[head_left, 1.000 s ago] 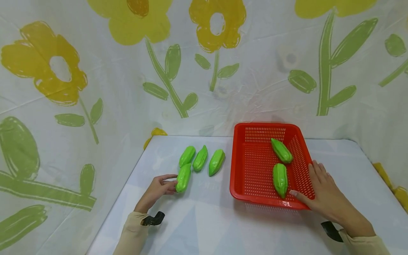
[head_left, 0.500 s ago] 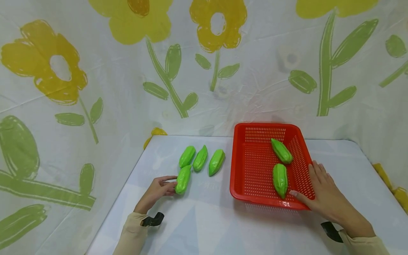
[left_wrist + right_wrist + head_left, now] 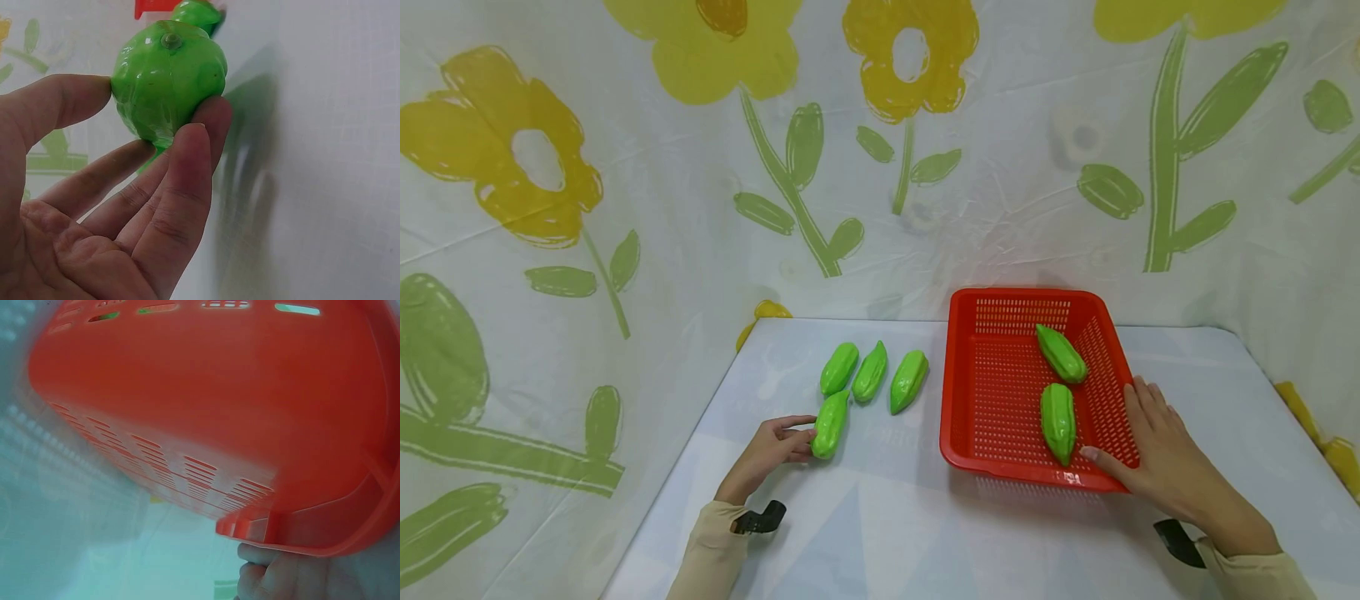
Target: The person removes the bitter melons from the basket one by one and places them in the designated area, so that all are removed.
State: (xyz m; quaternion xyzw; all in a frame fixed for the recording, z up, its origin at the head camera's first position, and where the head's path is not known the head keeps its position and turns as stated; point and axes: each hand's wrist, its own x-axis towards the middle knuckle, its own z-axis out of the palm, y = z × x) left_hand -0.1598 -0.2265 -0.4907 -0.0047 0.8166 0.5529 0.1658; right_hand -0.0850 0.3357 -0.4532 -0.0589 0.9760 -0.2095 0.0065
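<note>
My left hand (image 3: 773, 446) pinches a green ridged toy gourd (image 3: 830, 427), with the thumb on one side and the fingers on the other. In the left wrist view this gourd (image 3: 169, 81) has its blunt end with a small round nub towards the camera. The red basket (image 3: 957, 392) stands to the right, with two similar gourds, one behind (image 3: 1062, 354) and one in front (image 3: 1059, 425), lying inside. On its right rim rests my right hand (image 3: 1172, 454), fingers fairly straight and thumb across the near corner. The right wrist view shows the basket's outer wall (image 3: 219, 381) and some fingertips (image 3: 281, 575) by the rim.
Left of the basket lie three more green gourds on the pale table (image 3: 910, 533): left (image 3: 839, 369), middle (image 3: 871, 373) and right (image 3: 909, 382). Behind the table hangs a flower-printed cloth (image 3: 1000, 208).
The gourd in my left hand has shifted slightly towards me, away from the one behind it. My right hand and the basket have stayed in place.
</note>
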